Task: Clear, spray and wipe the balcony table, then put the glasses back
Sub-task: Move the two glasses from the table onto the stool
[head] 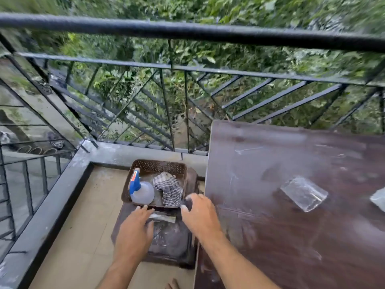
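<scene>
The dark brown balcony table (291, 236) fills the right side. A clear glass (304, 193) stands on it, and a second glass (379, 199) is cut off by the right edge; both are blurred. Left of the table, a low dark stool (166, 247) carries a brown perforated basket (158, 166). Inside the basket are a spray bottle (141, 191) with a blue trigger head and a checked cloth (170, 189). A third glass (163, 218) lies on the stool just in front of the basket. My left hand (135, 226) hovers beside this glass with straight fingers. My right hand (201, 214) hangs over the stool's right edge, fingers loosely bent, holding nothing.
A black metal railing (187, 32) runs behind the table and stool, above a grey concrete ledge (52, 205). Green foliage lies beyond it. Beige floor tiles (83, 236) show left of the stool. A bare toe (173, 284) shows at the bottom edge.
</scene>
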Motion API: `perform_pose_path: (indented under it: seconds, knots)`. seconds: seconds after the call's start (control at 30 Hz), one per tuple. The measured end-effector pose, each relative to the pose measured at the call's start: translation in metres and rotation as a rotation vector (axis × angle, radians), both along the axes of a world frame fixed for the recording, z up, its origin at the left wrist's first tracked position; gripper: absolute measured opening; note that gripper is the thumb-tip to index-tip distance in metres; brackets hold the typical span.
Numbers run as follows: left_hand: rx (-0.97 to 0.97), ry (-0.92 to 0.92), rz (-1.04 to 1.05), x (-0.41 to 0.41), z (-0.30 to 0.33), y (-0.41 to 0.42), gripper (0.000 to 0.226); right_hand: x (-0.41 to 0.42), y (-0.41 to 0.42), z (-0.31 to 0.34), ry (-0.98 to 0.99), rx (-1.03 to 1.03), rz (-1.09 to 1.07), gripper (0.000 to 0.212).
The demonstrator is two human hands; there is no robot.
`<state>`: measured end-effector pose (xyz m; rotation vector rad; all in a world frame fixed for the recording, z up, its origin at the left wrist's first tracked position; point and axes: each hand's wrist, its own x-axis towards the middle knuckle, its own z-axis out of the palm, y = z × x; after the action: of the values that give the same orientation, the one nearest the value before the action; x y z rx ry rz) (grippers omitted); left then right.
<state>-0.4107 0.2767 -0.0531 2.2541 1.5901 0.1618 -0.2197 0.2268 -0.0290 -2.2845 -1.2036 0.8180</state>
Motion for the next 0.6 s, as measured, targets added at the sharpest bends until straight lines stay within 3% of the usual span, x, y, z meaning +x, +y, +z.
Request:
perform_pose_path:
  seconds: [0.13,0.33,0.6]
  knots:
    - [0.018,0.037,-0.152,0.035,0.012,-0.015,0.041,0.043,-0.014,0.029,-0.081,0.086,-0.011,0.034]
    - [0.013,-0.067,-0.281,0.112,0.040,-0.042,0.044,0.121,-0.058,0.065,-0.146,0.175,-0.118,0.041]
    - [-0.055,-0.215,-0.319,0.225,0.060,-0.087,0.048,0.211,-0.116,0.078,-0.158,0.226,-0.292,0.042]
